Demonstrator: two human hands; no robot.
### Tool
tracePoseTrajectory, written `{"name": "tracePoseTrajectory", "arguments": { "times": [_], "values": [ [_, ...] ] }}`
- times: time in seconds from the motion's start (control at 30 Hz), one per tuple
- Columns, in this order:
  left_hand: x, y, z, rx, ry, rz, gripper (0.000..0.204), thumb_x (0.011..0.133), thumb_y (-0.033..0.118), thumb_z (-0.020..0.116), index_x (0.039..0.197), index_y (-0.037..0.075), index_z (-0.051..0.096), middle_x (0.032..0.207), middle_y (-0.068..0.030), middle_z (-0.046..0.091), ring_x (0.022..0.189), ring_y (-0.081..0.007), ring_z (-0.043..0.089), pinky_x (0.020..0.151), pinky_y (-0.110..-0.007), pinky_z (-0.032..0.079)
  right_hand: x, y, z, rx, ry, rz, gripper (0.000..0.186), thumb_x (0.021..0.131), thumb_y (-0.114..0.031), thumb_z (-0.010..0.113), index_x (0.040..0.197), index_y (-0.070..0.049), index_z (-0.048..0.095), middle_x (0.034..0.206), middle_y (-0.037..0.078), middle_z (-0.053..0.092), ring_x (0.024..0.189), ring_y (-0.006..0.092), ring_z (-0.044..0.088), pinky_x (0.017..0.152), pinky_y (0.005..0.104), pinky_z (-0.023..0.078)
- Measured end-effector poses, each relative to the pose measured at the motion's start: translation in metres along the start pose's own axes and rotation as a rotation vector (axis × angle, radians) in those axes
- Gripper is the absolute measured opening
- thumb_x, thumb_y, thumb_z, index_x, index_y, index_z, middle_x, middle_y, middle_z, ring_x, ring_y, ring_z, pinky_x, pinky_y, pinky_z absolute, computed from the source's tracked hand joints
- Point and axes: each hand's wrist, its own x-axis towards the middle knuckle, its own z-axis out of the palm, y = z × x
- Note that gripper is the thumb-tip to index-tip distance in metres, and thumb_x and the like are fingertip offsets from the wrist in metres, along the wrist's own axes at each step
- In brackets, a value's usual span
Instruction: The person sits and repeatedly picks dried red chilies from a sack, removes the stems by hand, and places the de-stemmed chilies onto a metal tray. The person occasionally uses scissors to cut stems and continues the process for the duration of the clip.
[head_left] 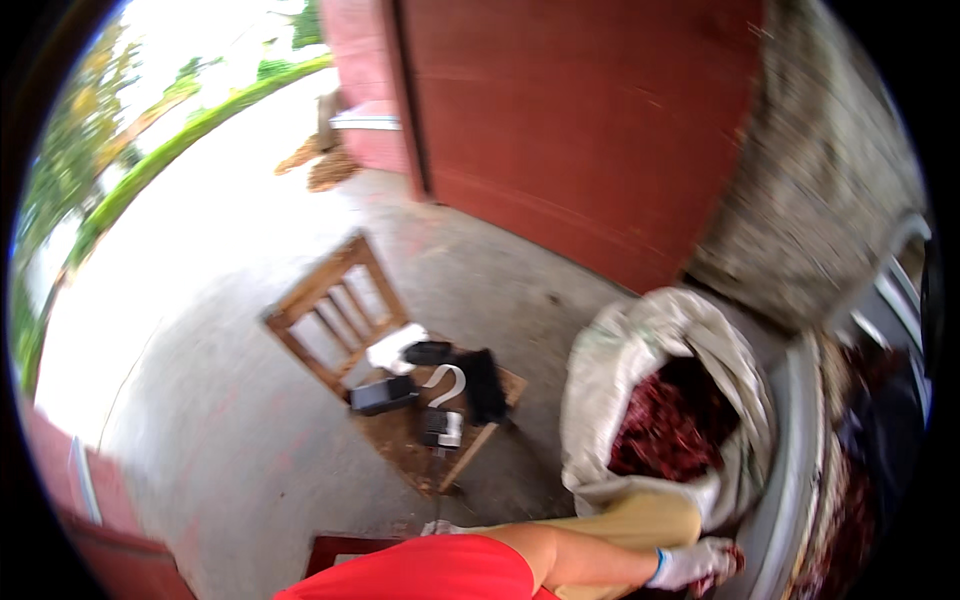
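Observation:
My left hand (697, 564), in a white glove with a blue cuff, reaches across to the right from a red sleeve. Dark red shows at its fingertips. Blur hides whether this is a stain or something held, and how the fingers are bent. Just beyond the hand stands a pale woven sack (600, 410), its mouth rolled open. Inside lies a heap of dark red, dried-looking pieces (672, 425), like dried chillies. More dark red material (835, 560) lies by a grey rim at the far right. My right hand is out of the picture.
A wooden chair (365, 335) stands left of the sack, with black devices (384, 395), a white curved piece (447, 384) and dark cloth (484, 388) on its seat. Behind are a red door (580, 130) and a rough wall (815, 190). My bent knee (660, 518) is beside the sack.

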Motion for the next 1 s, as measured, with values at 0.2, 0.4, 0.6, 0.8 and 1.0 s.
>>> {"name": "tracePoseTrajectory", "arguments": {
  "times": [0.2, 0.4, 0.6, 0.8, 1.0],
  "values": [
    [-0.029, 0.050, -0.017, 0.035, 0.118, 0.076, 0.020, 0.086, 0.008, 0.063, 0.106, 0.006, 0.065, 0.084, -0.0006, 0.065, 0.066, -0.0075, 0.059, 0.053, -0.024, 0.046, 0.038, -0.061, 0.043, -0.034, -0.210, -0.179, 0.027, 0.090, -0.031, 0.063, 0.099, -0.006, 0.064, 0.070, 0.005, 0.060, 0.062, 0.0165, 0.057, 0.057, 0.0352, 0.046],
    [-0.050, 0.082, -0.031, 0.055, 0.198, 0.123, 0.018, 0.085, 0.009, 0.064, 0.103, 0.006, 0.065, 0.082, -0.0013, 0.065, 0.064, -0.0085, 0.059, 0.053, -0.025, 0.046, 0.049, -0.089, 0.068, -0.052, -0.299, -0.224, 0.026, 0.089, -0.029, 0.065, 0.100, -0.006, 0.064, 0.071, 0.005, 0.060, 0.063, 0.0156, 0.057, 0.058, 0.0343, 0.046],
    [-0.067, 0.095, -0.035, 0.039, 0.217, 0.142, 0.016, 0.084, 0.010, 0.066, 0.100, 0.005, 0.065, 0.081, -0.0020, 0.065, 0.063, -0.0095, 0.059, 0.053, -0.026, 0.046, 0.052, -0.091, 0.084, -0.048, -0.305, -0.193, 0.025, 0.088, -0.027, 0.066, 0.100, -0.006, 0.065, 0.072, 0.004, 0.061, 0.064, 0.0147, 0.057, 0.058, 0.0333, 0.046],
    [-0.078, 0.095, -0.029, 0.021, 0.209, 0.141, 0.015, 0.083, 0.010, 0.067, 0.097, 0.005, 0.064, 0.079, -0.0028, 0.065, 0.062, -0.0105, 0.058, 0.052, -0.027, 0.046, 0.046, -0.086, 0.092, -0.027, -0.277, -0.146, 0.024, 0.087, -0.026, 0.068, 0.100, -0.006, 0.066, 0.073, 0.003, 0.062, 0.064, 0.0139, 0.057, 0.058, 0.0323, 0.047],
    [-0.080, 0.088, -0.019, 0.004, 0.178, 0.102, 0.014, 0.082, 0.011, 0.068, 0.094, 0.005, 0.064, 0.077, -0.0035, 0.065, 0.060, -0.0115, 0.058, 0.052, -0.027, 0.046, 0.044, -0.060, 0.087, 0.057, -0.194, -0.045, 0.023, 0.086, -0.024, 0.069, 0.101, -0.006, 0.067, 0.073, 0.003, 0.062, 0.065, 0.0130, 0.057, 0.059, 0.0313, 0.047]
  ]
}}
